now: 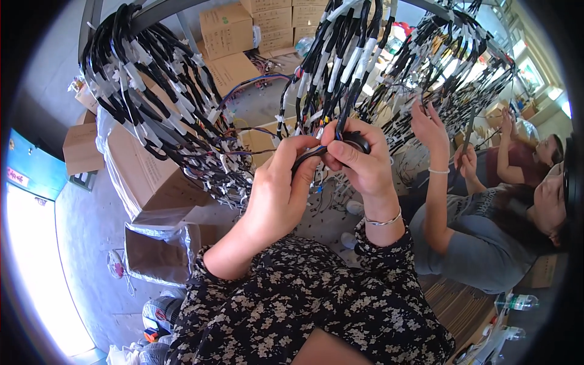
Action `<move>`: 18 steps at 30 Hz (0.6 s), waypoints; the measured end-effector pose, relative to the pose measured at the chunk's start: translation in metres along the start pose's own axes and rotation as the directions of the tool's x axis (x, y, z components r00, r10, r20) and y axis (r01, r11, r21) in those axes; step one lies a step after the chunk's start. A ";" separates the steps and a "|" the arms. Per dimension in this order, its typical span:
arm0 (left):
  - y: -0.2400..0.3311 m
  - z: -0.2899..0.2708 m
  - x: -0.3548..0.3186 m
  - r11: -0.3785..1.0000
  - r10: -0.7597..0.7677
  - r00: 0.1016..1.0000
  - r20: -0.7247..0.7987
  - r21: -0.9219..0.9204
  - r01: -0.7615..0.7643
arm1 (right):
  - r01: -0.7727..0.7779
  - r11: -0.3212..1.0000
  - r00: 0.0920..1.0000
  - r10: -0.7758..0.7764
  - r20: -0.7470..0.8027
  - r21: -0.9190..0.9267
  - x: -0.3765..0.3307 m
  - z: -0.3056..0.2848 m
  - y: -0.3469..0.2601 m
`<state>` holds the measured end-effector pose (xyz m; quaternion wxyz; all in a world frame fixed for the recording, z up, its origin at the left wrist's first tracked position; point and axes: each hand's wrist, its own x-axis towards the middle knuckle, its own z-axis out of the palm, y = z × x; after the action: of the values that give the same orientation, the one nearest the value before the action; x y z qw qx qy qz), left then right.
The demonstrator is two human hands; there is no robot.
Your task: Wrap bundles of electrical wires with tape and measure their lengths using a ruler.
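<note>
My left hand is closed, thumb and fingers pinching a black cable with a bit of blue wire by the fingertips. Close beside it, my right hand is closed around a curved black piece that looks like a roll of tape. A black wire harness runs down from above into the right hand's fingers. The fingertips of both hands nearly meet, and they hide where the cable and the black piece join. Behind them hangs a bundle of black harnesses with white labels.
More harnesses hang in bunches at left and right from a metal frame. Cardboard boxes are stacked behind. A lined open box stands at left. Two co-workers, one in a grey shirt, work close at right.
</note>
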<state>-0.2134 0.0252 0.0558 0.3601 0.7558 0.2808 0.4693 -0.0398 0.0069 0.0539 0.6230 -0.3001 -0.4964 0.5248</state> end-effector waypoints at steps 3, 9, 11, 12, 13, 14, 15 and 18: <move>0.007 -0.009 0.006 0.998 -0.044 0.989 0.140 0.058 0.037 | 0.034 0.999 0.999 -0.034 0.012 -0.042 0.000 -0.001 -0.001; 0.009 -0.017 0.014 0.997 0.004 0.959 0.282 0.076 -0.026 | 0.052 0.992 0.999 -0.052 0.000 -0.118 -0.003 -0.006 -0.003; 0.010 -0.020 0.017 0.998 -0.051 0.943 0.328 0.038 0.041 | 0.047 0.994 0.999 -0.046 0.007 -0.096 -0.005 -0.010 -0.001; 0.009 -0.023 0.019 0.995 -0.098 0.920 0.380 0.013 0.101 | 0.050 0.995 0.999 -0.050 0.006 -0.087 -0.005 -0.010 -0.001; -0.002 -0.017 0.017 0.979 -0.105 0.929 0.356 -0.129 0.160 | 0.054 0.995 0.999 -0.054 0.004 -0.079 -0.005 -0.010 -0.001; -0.007 -0.016 0.017 0.978 -0.105 0.929 0.355 -0.134 0.162 | 0.050 0.995 0.999 -0.050 0.004 -0.082 -0.004 -0.012 0.000; -0.011 -0.017 0.018 0.931 -0.166 0.898 0.407 -0.236 0.279 | 0.043 0.996 0.999 -0.041 0.019 -0.081 -0.003 -0.014 0.002; -0.015 -0.011 0.015 0.907 -0.164 0.912 0.376 -0.307 0.290 | 0.010 0.992 1.000 -0.012 -0.020 -0.128 -0.003 -0.011 0.001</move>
<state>-0.2187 0.0481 0.0543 0.5870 0.7093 0.2118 0.3279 -0.0294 0.0063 0.0483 0.6105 -0.3420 -0.5241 0.4855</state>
